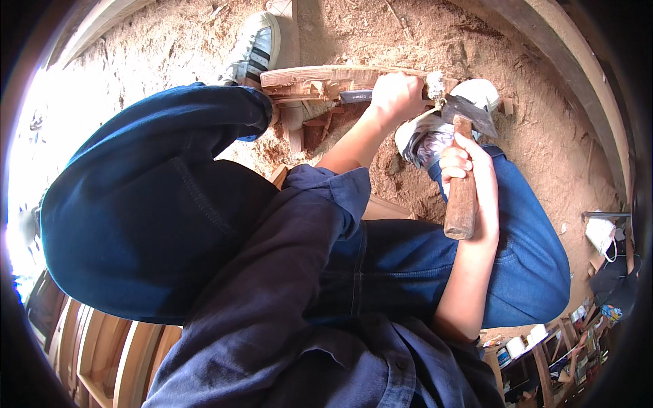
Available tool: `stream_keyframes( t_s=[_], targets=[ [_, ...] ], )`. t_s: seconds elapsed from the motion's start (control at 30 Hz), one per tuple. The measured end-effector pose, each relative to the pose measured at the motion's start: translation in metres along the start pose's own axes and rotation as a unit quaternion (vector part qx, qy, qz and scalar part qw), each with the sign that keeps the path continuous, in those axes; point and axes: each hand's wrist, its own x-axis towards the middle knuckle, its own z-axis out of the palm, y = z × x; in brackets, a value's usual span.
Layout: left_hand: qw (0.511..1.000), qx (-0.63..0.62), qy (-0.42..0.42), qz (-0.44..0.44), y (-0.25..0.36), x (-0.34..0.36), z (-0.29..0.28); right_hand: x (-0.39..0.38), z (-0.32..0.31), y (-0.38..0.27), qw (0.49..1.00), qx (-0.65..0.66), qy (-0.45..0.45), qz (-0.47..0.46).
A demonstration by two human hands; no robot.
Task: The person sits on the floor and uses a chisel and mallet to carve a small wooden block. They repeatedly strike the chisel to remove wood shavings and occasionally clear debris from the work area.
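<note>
My left hand (398,95) is closed round a chisel (356,96), whose flat grey blade lies along the side of a wooden piece (299,81). At the chisel's right end, a pale frayed tip (435,85) sticks out past my fist. The long, slightly curved wood has rough, splintered cuts on its near face. My right hand (471,163) grips the worn wooden handle of a hatchet (460,207). Its dark metal head (471,114) is close beside the frayed tip; whether they touch, I cannot tell. My fingers hide the middle of the chisel.
My shoes, one on the left (255,51) and one on the right (422,139), stand on ground strewn with wood shavings (381,34). More timber (292,129) lies under the workpiece. Curved wooden parts (132,360) are at lower left, assorted clutter (564,353) at lower right.
</note>
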Motion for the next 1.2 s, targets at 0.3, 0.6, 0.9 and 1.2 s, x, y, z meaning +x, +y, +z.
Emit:
stream_keyframes(
  t_s=[0.3,0.6,0.9,1.2],
  targets=[
    [1.000,-0.027,0.013,0.003,-0.005,-0.001,-0.004,-0.005,0.004,-0.009,0.996,0.018,-0.010,-0.091],
    [0.998,-0.040,0.035,-0.018,-0.005,0.005,0.003,0.006,-0.004,0.011,0.988,-0.145,0.024,-0.040],
    [0.998,-0.039,0.057,0.002,-0.009,-0.001,0.000,-0.013,-0.004,-0.032,0.968,-0.041,-0.001,-0.248],
    [1.000,-0.007,0.022,0.009,-0.009,0.003,0.006,0.016,-0.002,0.003,0.973,-0.216,0.009,-0.078]
  ],
)
